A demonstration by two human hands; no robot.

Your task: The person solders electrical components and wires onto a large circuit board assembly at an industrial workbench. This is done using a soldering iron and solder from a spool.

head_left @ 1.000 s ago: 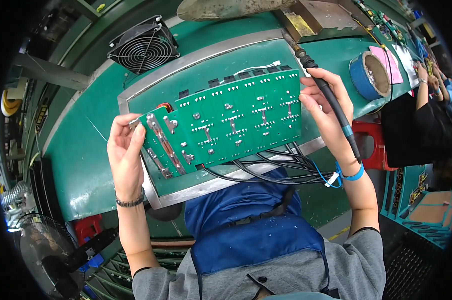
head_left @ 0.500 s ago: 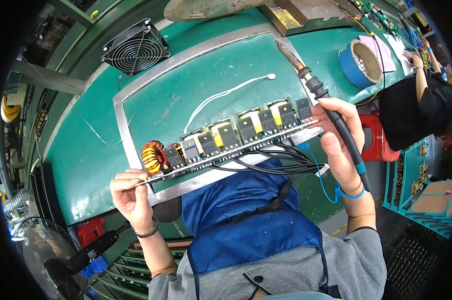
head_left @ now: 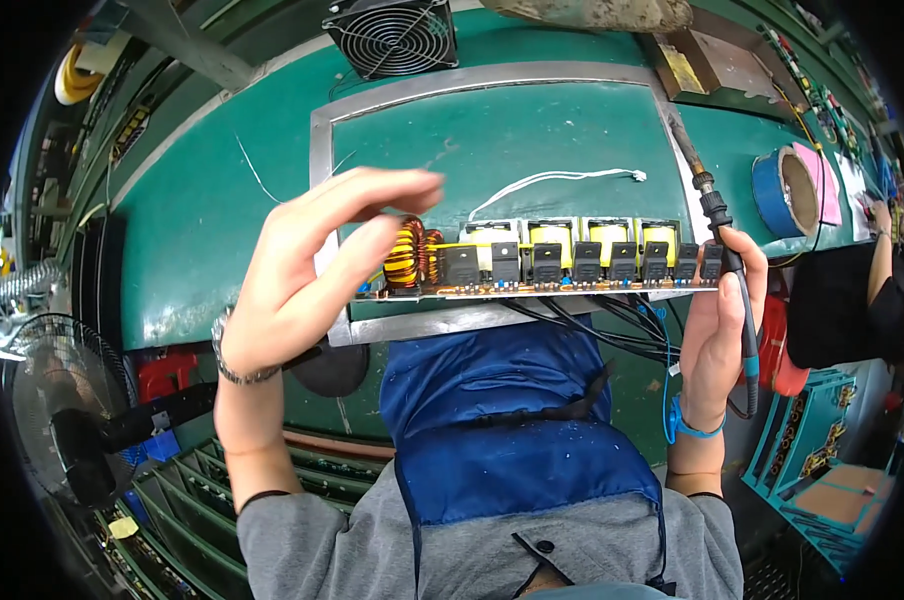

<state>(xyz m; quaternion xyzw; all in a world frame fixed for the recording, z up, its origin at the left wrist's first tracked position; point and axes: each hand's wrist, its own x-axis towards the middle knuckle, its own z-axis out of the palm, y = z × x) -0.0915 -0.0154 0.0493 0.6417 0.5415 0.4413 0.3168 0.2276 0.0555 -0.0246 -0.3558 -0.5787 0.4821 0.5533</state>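
My right hand (head_left: 717, 335) grips the right end of a long circuit board (head_left: 562, 291) and also holds a soldering iron (head_left: 714, 204), its tip pointing away from me. The board is seen nearly edge-on, with yellow-wrapped transformers (head_left: 609, 236) and a row of black components standing along it. Black cables (head_left: 562, 318) hang below. At the board's left end sits a copper-wound ring coil (head_left: 404, 258). Beside that coil my left hand (head_left: 287, 280) is raised, thumb and fingers apart, holding nothing visible. A blue wrist strap (head_left: 696, 430) circles my right wrist.
A metal frame (head_left: 512, 73) lies on the green bench with a thin white cable (head_left: 552, 182) inside it. Behind are a black square fan (head_left: 397, 40) and a metal box (head_left: 722, 65). A blue round container (head_left: 768, 195) stands right, near a person in black (head_left: 837, 310).
My left hand has let go of the board's left end and risen beside the coil. The board has turned to nearly level. My view has shifted left.
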